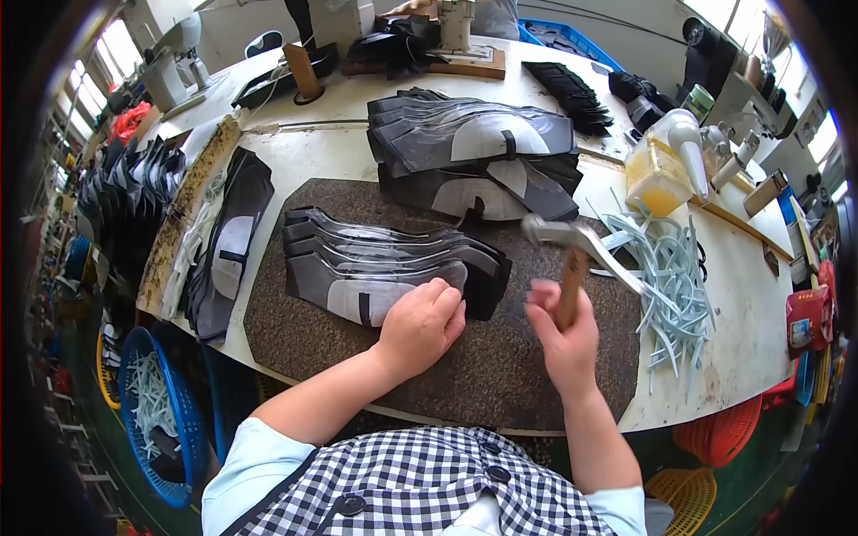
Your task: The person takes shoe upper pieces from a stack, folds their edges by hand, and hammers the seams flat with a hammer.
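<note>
On a dark speckled board [572,384] lies a fanned stack of dark grey pieces [313,272]. My left hand [424,323] rests on the stack's lower right edge with its fingers curled; what they hold, if anything, is hidden. My right hand [563,335] is wrapped round the wooden handle of a hammer [574,277], raised to the right of the stack and slightly blurred. The hammer's metal head is at the top. Beyond the board, a larger pile of similar pieces [474,134] lies on the white table.
Pale strips [670,295] lie tangled at the right, below a container of yellow glue [660,170]. More dark pieces [234,241] lie at the left. A blue basket [183,420] stands at the lower left. A machine base [465,62] is at the back.
</note>
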The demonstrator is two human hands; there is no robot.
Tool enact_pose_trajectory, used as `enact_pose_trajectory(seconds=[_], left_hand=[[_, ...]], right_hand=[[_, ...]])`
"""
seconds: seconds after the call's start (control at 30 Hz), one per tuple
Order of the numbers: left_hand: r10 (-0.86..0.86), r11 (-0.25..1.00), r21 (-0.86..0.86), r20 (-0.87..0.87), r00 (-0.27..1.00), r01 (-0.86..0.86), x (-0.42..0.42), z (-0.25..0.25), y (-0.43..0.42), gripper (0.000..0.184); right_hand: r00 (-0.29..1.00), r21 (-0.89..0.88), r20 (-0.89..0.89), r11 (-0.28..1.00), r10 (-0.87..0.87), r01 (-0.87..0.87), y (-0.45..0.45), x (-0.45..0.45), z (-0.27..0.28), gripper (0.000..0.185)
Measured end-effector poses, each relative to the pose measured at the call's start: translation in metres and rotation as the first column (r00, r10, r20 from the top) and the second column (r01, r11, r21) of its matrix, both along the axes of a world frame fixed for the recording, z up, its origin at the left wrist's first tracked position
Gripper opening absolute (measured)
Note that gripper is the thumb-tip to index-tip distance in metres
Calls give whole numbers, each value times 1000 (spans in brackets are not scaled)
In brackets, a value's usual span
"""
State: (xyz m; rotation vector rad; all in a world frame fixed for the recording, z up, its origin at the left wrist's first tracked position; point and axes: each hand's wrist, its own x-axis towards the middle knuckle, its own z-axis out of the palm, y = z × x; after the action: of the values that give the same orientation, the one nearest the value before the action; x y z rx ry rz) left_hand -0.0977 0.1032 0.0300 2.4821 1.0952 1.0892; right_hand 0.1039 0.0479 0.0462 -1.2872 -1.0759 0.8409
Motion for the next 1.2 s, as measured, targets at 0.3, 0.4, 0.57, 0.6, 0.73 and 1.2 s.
enact_pose_trajectory(seconds=[0.3, 0.4, 0.57, 0.6, 0.73, 1.2], left_hand=[[46, 967, -254, 298, 954, 32, -45, 3, -17, 8], [168, 971, -240, 596, 785, -25, -77, -15, -27, 10], [392, 906, -396, 918, -62, -149, -232, 56, 13, 18], [340, 899, -365, 930, -138, -242, -307, 51, 18, 21], [112, 860, -56, 990, 82, -508, -276, 125, -12, 38], [-356, 759, -456, 306, 883, 464, -45, 87, -62, 26]], right_hand=[[992, 31, 100, 996, 80, -83, 69, -36, -27, 33], [987, 50, 135, 995, 82, -90, 64, -40, -26, 28], [995, 32, 65, 997, -75, 74, 75, -27, -31, 25], [993, 12, 56, 994, -108, 107, 77, -21, -37, 24], [952, 228, 183, 952, -247, 203, 85, -14, -47, 25], [843, 32, -385, 918, 377, -396, -30, -22, -4, 26]])
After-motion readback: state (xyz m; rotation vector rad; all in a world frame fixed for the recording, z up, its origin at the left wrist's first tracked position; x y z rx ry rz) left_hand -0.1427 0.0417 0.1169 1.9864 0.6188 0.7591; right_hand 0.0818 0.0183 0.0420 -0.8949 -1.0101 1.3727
